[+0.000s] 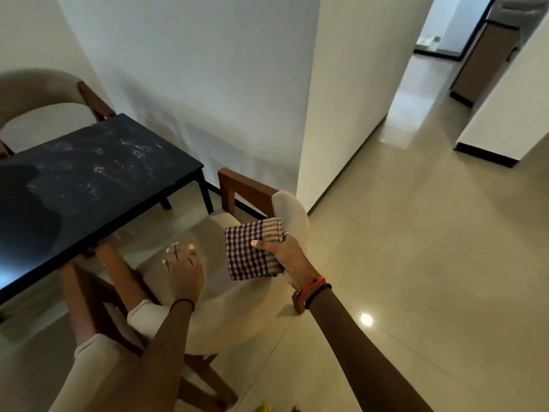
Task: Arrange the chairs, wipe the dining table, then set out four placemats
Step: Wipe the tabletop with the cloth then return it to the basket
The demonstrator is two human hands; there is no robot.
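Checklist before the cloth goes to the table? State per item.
1. Cloth in grip: ok. The right hand pinches the folded checked cloth, thumb on top.
2. Other hand free: ok. The left hand is open and holds nothing.
3. Tabletop clean: not ok. The black tabletop shows white smears.
4. Chairs tucked in: not ok. The end chair stands apart from the table, with its seat fully exposed.
5. Cloth damp: cannot tell.

No readable text, labels or signs.
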